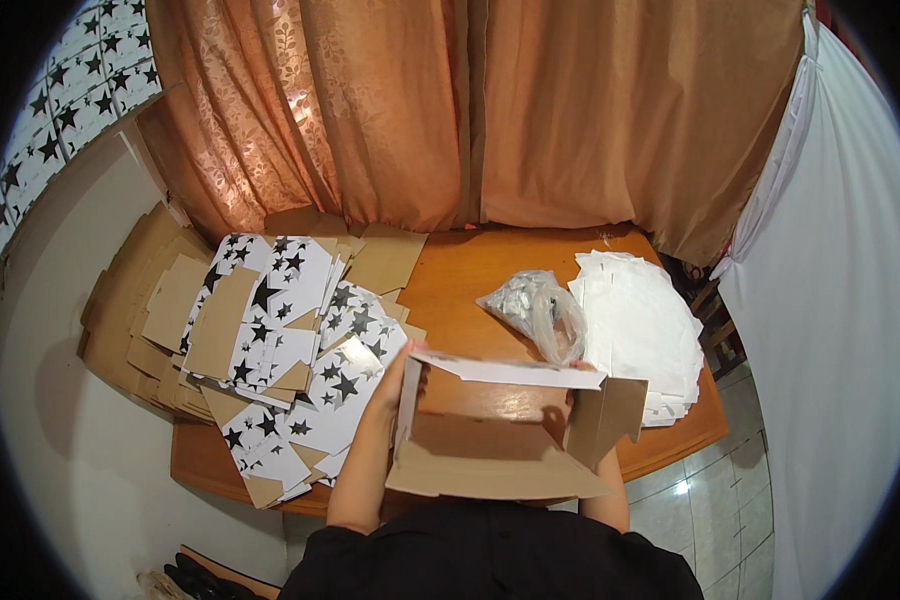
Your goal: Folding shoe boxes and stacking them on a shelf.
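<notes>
In front of me, over the near edge of the table, is a partly folded cardboard box [490, 478], brown inside and white along its far edge. It is open through the middle, and the tabletop shows through it. My left hand [403, 372] grips the box's left side, fingers closed at the far left corner and mostly hidden by the wall. On the other side my right hand [609, 463] holds the right wall from outside. A brown flap [625, 408] sticks out there and covers most of that hand, with a few shaded fingers visible inside the opening.
Star-printed white cardboard sheets [315, 415] lie in an uneven pile at left, beside stacked brown cardboard blanks [160, 300]. A plastic bag [530, 305] of small greyish pieces and a stack of white sheets [635, 330] occupy the right of the wooden table [450, 270]. Curtains [570, 110] hang behind.
</notes>
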Motion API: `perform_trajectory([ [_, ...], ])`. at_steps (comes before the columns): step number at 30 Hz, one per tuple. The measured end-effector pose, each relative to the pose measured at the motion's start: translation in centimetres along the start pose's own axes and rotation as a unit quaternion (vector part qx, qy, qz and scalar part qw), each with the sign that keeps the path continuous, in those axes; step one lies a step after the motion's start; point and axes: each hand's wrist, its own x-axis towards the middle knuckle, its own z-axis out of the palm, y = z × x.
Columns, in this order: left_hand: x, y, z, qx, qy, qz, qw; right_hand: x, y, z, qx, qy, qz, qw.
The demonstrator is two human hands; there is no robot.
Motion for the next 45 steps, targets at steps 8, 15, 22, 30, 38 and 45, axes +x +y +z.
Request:
perform_trajectory([
  [8, 5.8, 1.4, -1.6, -0.104, -0.058, 0.134, 0.984, 4.3, -1.0, 5.6, -0.018, -0.103, -0.079, 0.991],
  [15, 9.2, -13.9, -9.5, -0.065, 0.073, -0.088, 0.991, 6.4, 7.3, -1.0, -0.037, -0.178, 0.032, 0.983],
  [22, 8.5, -17.9, -11.5, 0.019, 0.144, -0.058, 0.988, 4.1, 9.0, 0.4, -0.056, -0.166, 0.092, 0.980],
  [30, 9.1, -18.5, -14.5, 0.199, 0.251, 0.025, 0.947, 5.1, 5.8, -1.5, -0.078, -0.168, 0.156, 0.970],
  [38, 7.4, -11.7, -7.6, 0.142, 0.271, 0.087, 0.948, 4.0, 5.6, -4.0, -0.139, -0.245, -0.005, 0.959],
  [45, -1.4, -2.4, -2.9, 0.049, -0.012, 0.305, 0.951, 4.1, 7.4, -3.4, -0.371, -0.076, 0.057, 0.924],
])
